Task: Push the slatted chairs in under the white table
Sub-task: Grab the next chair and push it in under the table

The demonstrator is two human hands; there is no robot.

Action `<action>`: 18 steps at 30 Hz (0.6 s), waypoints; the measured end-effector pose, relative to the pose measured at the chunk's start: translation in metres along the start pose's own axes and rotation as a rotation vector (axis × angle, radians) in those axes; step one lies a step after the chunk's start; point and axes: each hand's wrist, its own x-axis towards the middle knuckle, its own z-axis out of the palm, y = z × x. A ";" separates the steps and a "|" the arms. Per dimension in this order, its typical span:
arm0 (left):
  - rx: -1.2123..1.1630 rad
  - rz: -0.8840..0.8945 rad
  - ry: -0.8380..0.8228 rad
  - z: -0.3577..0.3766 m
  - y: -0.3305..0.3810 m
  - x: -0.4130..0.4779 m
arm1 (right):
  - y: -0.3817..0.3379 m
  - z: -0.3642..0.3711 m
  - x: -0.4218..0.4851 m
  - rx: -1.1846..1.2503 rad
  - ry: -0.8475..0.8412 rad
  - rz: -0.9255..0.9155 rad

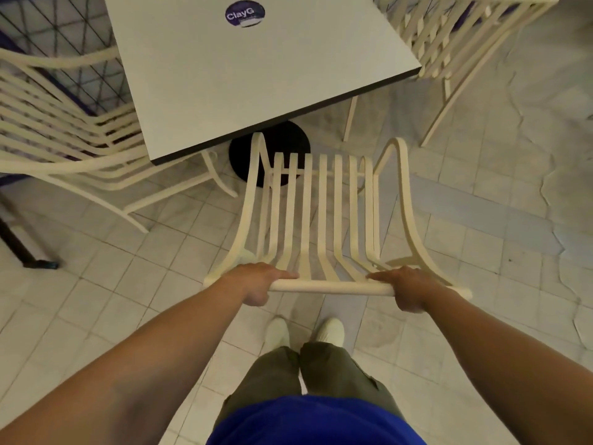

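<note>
A cream slatted chair (pixel 324 213) stands in front of me, its seat pointing at the white table (pixel 250 75). Its front edge sits just at the table's near edge, above the black round table base (pixel 288 139). My left hand (pixel 260 282) grips the left part of the chair's top back rail. My right hand (pixel 406 287) grips the right part of the same rail. A second slatted chair (pixel 73 130) stands at the table's left side, partly under it. A third slatted chair (pixel 449 43) stands at the far right corner.
The floor is pale tile (pixel 128 284) with a grey patch to the right. A dark metal leg (pixel 22 245) stands at the left edge. A round purple sticker (pixel 244 13) lies on the tabletop. My feet in white shoes (pixel 305 332) stand behind the chair.
</note>
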 end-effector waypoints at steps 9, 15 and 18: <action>0.016 0.012 -0.020 0.000 0.010 0.005 | 0.001 0.000 -0.007 -0.029 0.006 0.081; 0.023 -0.008 -0.021 -0.002 0.016 0.006 | 0.008 -0.001 -0.002 -0.022 0.001 0.010; 0.010 -0.020 -0.022 -0.002 0.024 0.008 | 0.018 -0.005 0.001 -0.043 0.003 -0.015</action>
